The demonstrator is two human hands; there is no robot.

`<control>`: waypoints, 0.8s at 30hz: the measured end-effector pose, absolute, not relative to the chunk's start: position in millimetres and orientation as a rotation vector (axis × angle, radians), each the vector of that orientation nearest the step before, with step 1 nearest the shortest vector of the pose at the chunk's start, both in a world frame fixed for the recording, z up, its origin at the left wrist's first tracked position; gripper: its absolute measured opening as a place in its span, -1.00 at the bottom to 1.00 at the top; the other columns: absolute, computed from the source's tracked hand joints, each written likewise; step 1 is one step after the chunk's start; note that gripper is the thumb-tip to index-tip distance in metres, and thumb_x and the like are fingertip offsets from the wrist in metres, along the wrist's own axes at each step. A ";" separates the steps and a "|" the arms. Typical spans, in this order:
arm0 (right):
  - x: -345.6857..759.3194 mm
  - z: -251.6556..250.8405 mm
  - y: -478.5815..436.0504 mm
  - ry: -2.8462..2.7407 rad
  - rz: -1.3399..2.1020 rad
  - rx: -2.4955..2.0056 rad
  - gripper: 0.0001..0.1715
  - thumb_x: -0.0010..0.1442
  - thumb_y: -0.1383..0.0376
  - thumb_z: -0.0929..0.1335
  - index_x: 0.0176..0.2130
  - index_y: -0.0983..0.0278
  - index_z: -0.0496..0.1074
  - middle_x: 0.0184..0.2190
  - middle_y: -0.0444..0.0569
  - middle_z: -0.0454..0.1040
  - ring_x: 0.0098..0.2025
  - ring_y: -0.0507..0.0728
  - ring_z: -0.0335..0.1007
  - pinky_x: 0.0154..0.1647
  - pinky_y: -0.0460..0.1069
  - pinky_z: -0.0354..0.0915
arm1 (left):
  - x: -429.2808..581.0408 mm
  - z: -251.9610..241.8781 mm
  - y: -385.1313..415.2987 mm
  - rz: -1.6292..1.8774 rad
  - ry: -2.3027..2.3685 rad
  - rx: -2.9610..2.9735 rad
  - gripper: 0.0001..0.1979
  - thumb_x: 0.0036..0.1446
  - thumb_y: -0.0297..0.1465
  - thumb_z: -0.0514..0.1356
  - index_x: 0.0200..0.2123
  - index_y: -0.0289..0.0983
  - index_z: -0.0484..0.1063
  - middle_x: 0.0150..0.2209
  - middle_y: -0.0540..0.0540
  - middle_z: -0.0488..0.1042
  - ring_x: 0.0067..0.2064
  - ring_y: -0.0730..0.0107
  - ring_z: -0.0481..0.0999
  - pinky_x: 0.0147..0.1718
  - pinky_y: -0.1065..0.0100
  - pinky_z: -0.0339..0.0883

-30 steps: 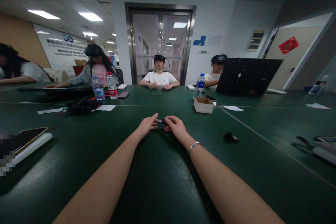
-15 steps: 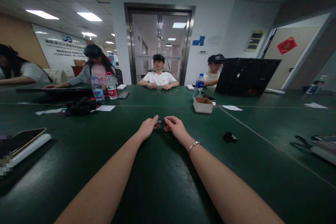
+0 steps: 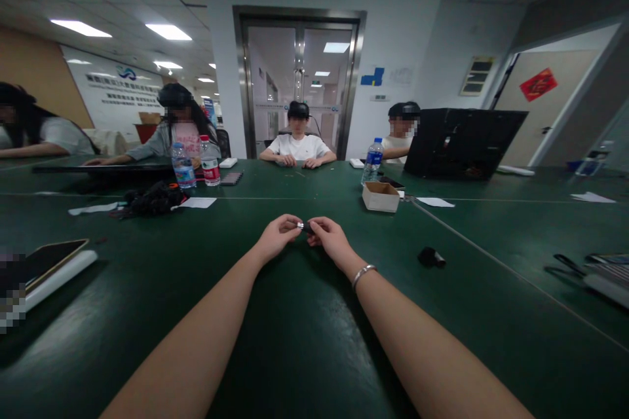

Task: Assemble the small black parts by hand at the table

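Over the green table, in the middle of the head view, my two hands meet at a small black piece with a silver metal end that looks like a USB stick (image 3: 305, 227). My right hand (image 3: 328, 233), with a silver bangle at its wrist, pinches the black body between thumb and fingers. At the silver end, the fingertips of my left hand (image 3: 279, 236) close from the other side. Its exact shape is partly hidden by the fingers. To the right of my hands lies a small black object (image 3: 431, 257), its kind unclear.
An open cardboard box (image 3: 381, 198) and a bottle (image 3: 373, 160) stand ahead on the right. Beyond them is a black monitor-like panel (image 3: 462, 144). Black tangled material (image 3: 152, 198) and two bottles are on the left. A phone (image 3: 49, 262) lies near left. Several people sit opposite.
My left fingers have shifted and curled around the silver end, which shows more plainly now. My right hand has stayed nearly still.
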State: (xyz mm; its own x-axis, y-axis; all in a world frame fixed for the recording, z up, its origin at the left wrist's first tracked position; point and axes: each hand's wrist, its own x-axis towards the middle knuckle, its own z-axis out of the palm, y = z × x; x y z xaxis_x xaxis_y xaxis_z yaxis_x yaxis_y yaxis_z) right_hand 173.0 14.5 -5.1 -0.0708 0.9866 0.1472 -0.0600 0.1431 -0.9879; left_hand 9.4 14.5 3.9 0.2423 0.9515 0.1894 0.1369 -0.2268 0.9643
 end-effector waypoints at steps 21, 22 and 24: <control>172.8 -1.2 8.9 -1.348 1.155 -1.036 -0.80 0.01 0.30 0.40 -0.29 0.31 0.41 -0.56 -0.17 0.41 -0.57 -0.04 0.37 -0.50 -0.11 0.33 | 2.4 0.2 20.4 0.952 1.285 1.732 -0.50 0.00 0.03 0.04 -0.29 -0.29 0.43 -0.24 -0.13 0.47 -0.31 0.34 0.43 -0.48 0.42 0.23; 173.2 -1.0 9.0 -1.355 1.158 -1.034 -0.79 0.00 0.29 0.40 -0.29 0.31 0.41 -0.56 -0.17 0.41 -0.57 -0.04 0.37 -0.50 -0.11 0.33 | 2.6 -0.1 20.6 0.949 1.279 1.745 -0.51 -0.01 0.03 0.07 -0.29 -0.28 0.43 -0.25 -0.12 0.47 -0.31 0.34 0.43 -0.49 0.42 0.23; 173.9 -0.6 9.1 -1.367 1.163 -1.026 -0.77 -0.01 0.28 0.41 -0.28 0.31 0.42 -0.55 -0.16 0.41 -0.56 -0.04 0.37 -0.49 -0.11 0.34 | 2.7 -0.3 20.5 0.936 1.289 1.746 -0.47 0.01 0.06 0.01 -0.34 -0.29 0.43 -0.29 -0.13 0.48 -0.32 0.33 0.43 -0.49 0.42 0.22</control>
State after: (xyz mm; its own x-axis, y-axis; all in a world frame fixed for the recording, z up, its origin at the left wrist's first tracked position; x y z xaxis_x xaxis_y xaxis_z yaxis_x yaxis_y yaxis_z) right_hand 173.9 9.1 -0.6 -0.1123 0.9791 0.1693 -0.0102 0.1693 -0.9855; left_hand 2.7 20.5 -0.3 0.2223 0.9678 0.1179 0.4115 -0.2028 0.8886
